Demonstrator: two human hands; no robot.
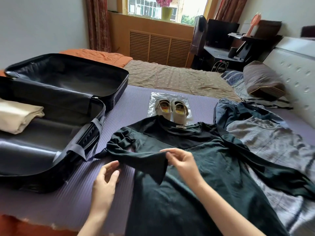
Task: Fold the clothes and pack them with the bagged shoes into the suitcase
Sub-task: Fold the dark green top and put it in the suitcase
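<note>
Pinching the dark shirt by its sleeve with the right hand, holding the left hand wide, empty, at eight o'clock.

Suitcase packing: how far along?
Done: one folded cream garment lies in the open suitcase. In hand: right hand pinches the sleeve drawn across the dark shirt; left hand open beside it. Left: that shirt, the blue-grey clothes pile, the shoes on clear plastic.
</note>
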